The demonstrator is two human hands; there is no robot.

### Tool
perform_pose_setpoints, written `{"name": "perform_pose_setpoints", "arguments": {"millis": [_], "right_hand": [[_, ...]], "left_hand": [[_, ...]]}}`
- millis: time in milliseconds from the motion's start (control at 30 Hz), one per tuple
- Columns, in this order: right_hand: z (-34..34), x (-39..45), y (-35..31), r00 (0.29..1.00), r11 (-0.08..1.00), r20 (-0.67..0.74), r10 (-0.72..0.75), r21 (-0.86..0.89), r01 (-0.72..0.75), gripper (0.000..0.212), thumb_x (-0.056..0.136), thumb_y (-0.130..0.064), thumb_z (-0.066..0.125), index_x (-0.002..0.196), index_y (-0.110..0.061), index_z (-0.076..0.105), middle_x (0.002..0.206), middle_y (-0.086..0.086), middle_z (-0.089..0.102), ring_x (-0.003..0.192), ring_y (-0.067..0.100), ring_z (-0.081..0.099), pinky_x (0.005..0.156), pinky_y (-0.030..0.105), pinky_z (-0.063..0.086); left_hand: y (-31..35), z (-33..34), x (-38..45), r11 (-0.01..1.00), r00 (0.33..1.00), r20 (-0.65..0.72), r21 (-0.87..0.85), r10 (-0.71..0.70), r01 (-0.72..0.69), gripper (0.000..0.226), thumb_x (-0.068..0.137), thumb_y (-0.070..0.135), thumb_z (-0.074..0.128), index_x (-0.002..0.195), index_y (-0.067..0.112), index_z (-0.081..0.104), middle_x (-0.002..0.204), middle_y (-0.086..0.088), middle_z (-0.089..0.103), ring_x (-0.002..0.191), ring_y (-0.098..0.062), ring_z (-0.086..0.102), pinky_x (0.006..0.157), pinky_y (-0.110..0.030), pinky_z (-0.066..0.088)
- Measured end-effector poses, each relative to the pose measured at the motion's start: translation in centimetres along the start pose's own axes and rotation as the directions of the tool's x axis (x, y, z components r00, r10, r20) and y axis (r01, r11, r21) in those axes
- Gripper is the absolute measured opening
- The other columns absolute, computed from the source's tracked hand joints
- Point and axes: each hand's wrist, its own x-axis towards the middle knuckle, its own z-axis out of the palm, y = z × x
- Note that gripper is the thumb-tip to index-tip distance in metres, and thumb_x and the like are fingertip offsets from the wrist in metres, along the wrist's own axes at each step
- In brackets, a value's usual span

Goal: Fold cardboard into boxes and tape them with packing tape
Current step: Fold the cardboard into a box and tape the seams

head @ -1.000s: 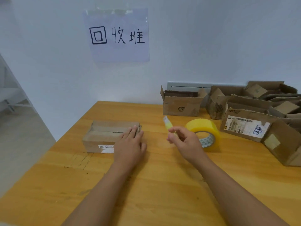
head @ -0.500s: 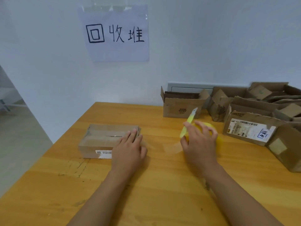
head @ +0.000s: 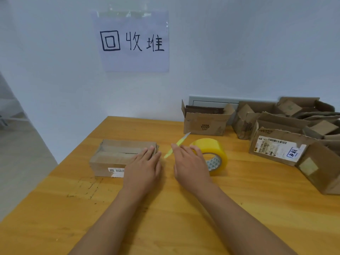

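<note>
Closed cardboard box (head: 117, 157) lies flat on the wooden table, long side toward me, top flaps folded shut with a seam along the middle; white label on its near face. I note a roll of yellow packing tape (head: 211, 153) standing on edge to its right, core facing me. A thin yellow-green cutter (head: 177, 145) angles up between them; I think a blade shows at its tip, blurred.

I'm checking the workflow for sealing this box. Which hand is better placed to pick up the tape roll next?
Right, most likely. The right hand is already beside the tape roll, though it holds a yellow cutter. The left hand rests flat on the closed box, keeping it steady.
</note>
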Motion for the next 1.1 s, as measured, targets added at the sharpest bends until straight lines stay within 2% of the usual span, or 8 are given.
{"name": "perform_pose_setpoints", "arguments": {"millis": [200,333,500,567,667,767,900,1100], "right_hand": [[0.0,-0.5,-0.6,0.993,0.995,-0.115,0.017,0.101,-0.005,0.041,0.085,-0.019,0.049,0.123,-0.009,0.061,0.098,0.003,0.07,0.097,0.022,0.064,0.092,0.037,0.042],[0.4,-1.6,-2.0,0.966,0.883,-0.168,0.198,0.458,-0.101,0.029,0.087,-0.03,0.058,0.109,-0.013,0.065,0.096,0.0,0.069,0.089,0.013,0.06,0.076,0.024,0.046],[0.3,-2.6,-2.8,0.898,0.656,0.005,0.439,0.682,-0.324,0.022,0.089,-0.024,0.062,0.107,-0.012,0.068,0.091,-0.007,0.067,0.082,0.002,0.054,0.071,0.015,0.044],[0.2,-2.6,-2.6,0.879,0.578,0.12,0.461,0.711,-0.4,0.025,0.094,-0.021,0.063,0.117,-0.013,0.068,0.096,-0.01,0.065,0.083,-0.001,0.055,0.071,0.005,0.041],[0.2,-2.8,-2.7,0.863,0.509,0.216,0.456,0.732,-0.452,0.032,0.095,-0.021,0.063,0.127,-0.016,0.065,0.1,-0.011,0.066,0.085,0.002,0.06,0.072,0.01,0.045],[0.2,-2.7,-3.0,0.872,0.511,0.237,0.429,0.732,-0.45,0.037,0.096,-0.028,0.061,0.132,-0.02,0.062,0.105,-0.009,0.069,0.08,0.003,0.06,0.075,0.022,0.049],[0.0,-2.5,-3.4,0.902,0.588,0.242,0.357,0.692,-0.418,0.043,0.097,-0.034,0.057,0.138,-0.022,0.057,0.103,0.001,0.073,0.073,0.011,0.055,0.072,0.023,0.04],[-0.4,-2.4,-3.7,0.944,0.717,0.221,0.247,0.613,-0.331,0.044,0.099,-0.034,0.05,0.14,-0.02,0.055,0.125,0.002,0.068,0.108,0.02,0.062,0.086,0.027,0.041]], "left_hand": [[-0.4,-0.2,0.0,0.999,1.0,0.007,-0.035,0.029,-0.028,0.049,0.093,0.039,0.034,0.124,0.025,0.069,0.132,-0.005,0.065,0.122,-0.024,0.062,0.095,-0.039,0.052],[-1.0,-0.6,-0.3,0.996,0.997,0.026,-0.061,0.067,-0.066,0.052,0.091,0.042,0.03,0.127,0.021,0.063,0.142,-0.005,0.057,0.133,-0.022,0.053,0.104,-0.038,0.045],[-1.5,-1.8,-0.3,0.99,0.981,0.143,-0.072,0.128,-0.118,0.05,0.097,0.041,0.034,0.142,0.024,0.048,0.161,0.0,0.029,0.15,-0.017,0.025,0.117,-0.035,0.027],[-1.8,-1.9,-0.3,0.988,0.974,0.166,-0.061,0.153,-0.145,0.047,0.1,0.036,0.041,0.146,0.026,0.04,0.164,0.005,0.02,0.152,-0.015,0.016,0.119,-0.033,0.021],[-1.9,-2.2,-0.3,0.988,0.971,0.186,-0.062,0.149,-0.14,0.048,0.102,0.036,0.041,0.149,0.027,0.036,0.165,0.007,0.016,0.152,-0.013,0.011,0.12,-0.03,0.017],[-1.7,-2.2,-0.2,0.988,0.971,0.189,-0.066,0.148,-0.138,0.047,0.102,0.035,0.041,0.148,0.024,0.037,0.164,0.005,0.018,0.152,-0.015,0.013,0.12,-0.032,0.017],[-1.6,-2.3,-0.3,0.989,0.97,0.198,-0.077,0.143,-0.13,0.048,0.101,0.032,0.044,0.147,0.021,0.04,0.164,0.002,0.021,0.152,-0.018,0.017,0.12,-0.035,0.02],[-1.5,-2.5,-0.2,0.99,0.971,0.195,-0.063,0.137,-0.127,0.048,0.102,0.033,0.04,0.149,0.025,0.034,0.165,0.005,0.018,0.152,-0.015,0.014,0.12,-0.032,0.017]]}}
